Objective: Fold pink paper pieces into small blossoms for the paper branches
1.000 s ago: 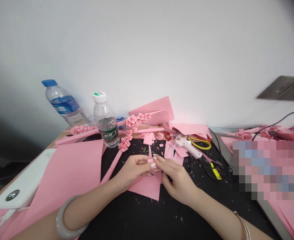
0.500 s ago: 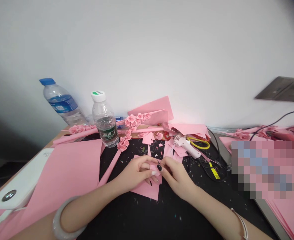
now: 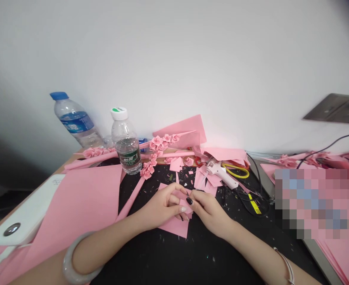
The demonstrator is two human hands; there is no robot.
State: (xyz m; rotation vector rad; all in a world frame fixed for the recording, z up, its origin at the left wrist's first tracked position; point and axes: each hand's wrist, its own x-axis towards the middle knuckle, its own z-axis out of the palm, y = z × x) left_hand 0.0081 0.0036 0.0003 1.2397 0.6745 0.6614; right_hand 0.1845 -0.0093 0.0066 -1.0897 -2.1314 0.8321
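Observation:
Between my fingers is a small piece of pink paper (image 3: 185, 204), partly covered by them. My left hand (image 3: 165, 204) grips it with thumb and fingers from the left. From the right, my right hand (image 3: 205, 208) pinches its edge between thumb and bent forefinger. Beneath both hands a pink paper sheet (image 3: 174, 228) lies on the black mat (image 3: 150, 253). Just beyond them are small paper scraps and a pink hot glue gun (image 3: 222, 174), lying on its side. A rolled paper stem with folded pink flowers (image 3: 147, 170) runs past my left wrist.
A green-labelled water bottle (image 3: 128, 152) stands at back left; a blue-capped bottle (image 3: 77, 122) leans by the wall. Large pink paper (image 3: 82, 198) and a white device (image 3: 22, 213) lie left. Yellow-handled scissors (image 3: 236, 171) and a black cable (image 3: 260, 186) lie right, near stacked pink paper (image 3: 337, 253).
My fingers have shifted slightly around the small paper, with the right hand's fingers curled a little closer. The whole view has moved marginally; the objects on the table stay in place.

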